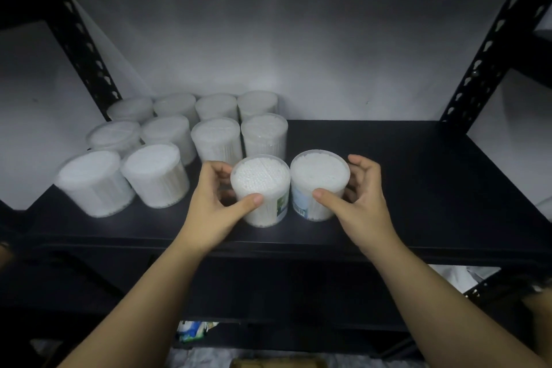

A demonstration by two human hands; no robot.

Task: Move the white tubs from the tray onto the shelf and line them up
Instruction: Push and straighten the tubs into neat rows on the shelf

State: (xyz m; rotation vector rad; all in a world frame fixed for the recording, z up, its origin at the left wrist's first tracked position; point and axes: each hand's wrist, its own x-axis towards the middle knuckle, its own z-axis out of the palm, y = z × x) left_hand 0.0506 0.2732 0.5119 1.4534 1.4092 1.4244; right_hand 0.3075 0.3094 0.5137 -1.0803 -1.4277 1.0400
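Black metal shelf (388,176), frame centre — left hand (215,203) grips one round white plastic tub (260,188), right hand (358,197) its touching neighbour (319,182), just right of the lined-up tubs (167,140).

Two black perforated uprights are framing the scene, a left post (78,36) and a right post (490,42); a pale wall (268,24) is sitting behind them; some blue-green packaging (191,331) is peeking out underneath, too blurry to read.
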